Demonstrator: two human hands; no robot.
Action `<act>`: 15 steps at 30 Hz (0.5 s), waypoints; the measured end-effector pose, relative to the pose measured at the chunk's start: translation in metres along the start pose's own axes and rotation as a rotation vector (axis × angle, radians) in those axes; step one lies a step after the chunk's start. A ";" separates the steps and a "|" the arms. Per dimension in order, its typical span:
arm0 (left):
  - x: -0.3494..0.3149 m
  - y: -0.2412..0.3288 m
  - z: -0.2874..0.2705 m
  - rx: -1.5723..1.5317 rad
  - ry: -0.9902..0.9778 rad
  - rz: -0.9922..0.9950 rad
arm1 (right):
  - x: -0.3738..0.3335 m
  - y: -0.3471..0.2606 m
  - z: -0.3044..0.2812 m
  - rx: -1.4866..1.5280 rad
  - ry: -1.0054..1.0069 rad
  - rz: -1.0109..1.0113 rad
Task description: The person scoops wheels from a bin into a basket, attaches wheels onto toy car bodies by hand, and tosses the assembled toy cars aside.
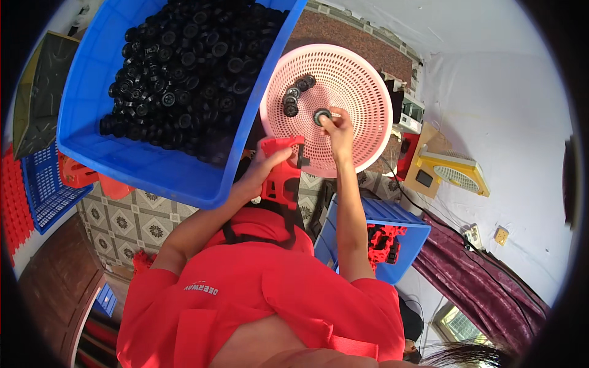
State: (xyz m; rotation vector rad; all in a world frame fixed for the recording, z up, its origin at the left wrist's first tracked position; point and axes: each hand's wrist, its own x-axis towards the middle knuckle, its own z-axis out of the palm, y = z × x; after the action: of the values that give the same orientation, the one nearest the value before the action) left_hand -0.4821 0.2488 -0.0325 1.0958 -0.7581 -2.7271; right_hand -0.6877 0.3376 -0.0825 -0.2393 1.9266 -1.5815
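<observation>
My left hand (pixel 265 170) grips a red plastic frame part (pixel 281 184) with cut-out openings and a dark strip along its right side. Over the pink perforated basket (pixel 372 116), my right hand (pixel 339 130) pinches a small black toy wheel (pixel 321 116) between thumb and fingers. Several more black wheels (pixel 293 96) lie in a curved row inside the basket, left of that hand. Beside my left arm stands a big blue bin (pixel 153 184) holding a heap of black wheels (pixel 184 67).
A blue crate (pixel 402 230) at my right holds red parts (pixel 385 242). Far left are a blue mesh basket (pixel 52 184) and stacked red pieces (pixel 15 205). A yellow-framed fan (pixel 457 173) stands by the right wall, with cables (pixel 454 227) below it.
</observation>
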 end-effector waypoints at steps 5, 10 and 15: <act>0.022 -0.007 0.012 0.116 0.111 0.101 | -0.073 -0.070 -0.018 0.123 -0.239 -0.030; 0.028 -0.019 0.027 0.170 0.093 0.098 | -0.076 -0.053 -0.023 0.048 -0.338 -0.096; 0.025 -0.040 0.029 0.225 0.140 0.165 | -0.061 -0.026 -0.046 -0.105 -0.419 -0.038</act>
State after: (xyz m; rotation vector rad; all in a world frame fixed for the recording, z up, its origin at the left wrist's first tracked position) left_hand -0.5169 0.2884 -0.0496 1.1925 -1.1002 -2.4454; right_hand -0.6719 0.3994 -0.0334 -0.6035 1.6826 -1.3268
